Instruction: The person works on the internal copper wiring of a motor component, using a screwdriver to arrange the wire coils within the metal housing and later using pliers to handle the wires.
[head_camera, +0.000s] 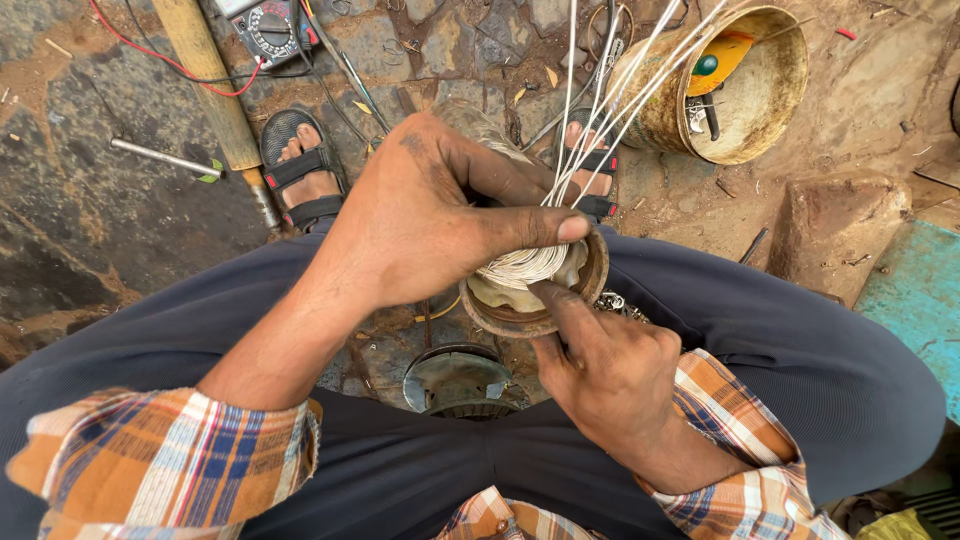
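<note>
At the frame's centre, the left hand (430, 215) pinches the white wires (600, 105), which run toward the upper right. The right hand (600, 370) presses the coil (525, 265) from below, in the round holder (530, 320).

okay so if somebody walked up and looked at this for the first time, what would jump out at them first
Most likely the two hands in the middle: the left hand pinches a bundle of pale wires over a round metal part wound with wire, and the right hand steadies its lower rim. Next, the rusty tin of tools at top right.
</note>
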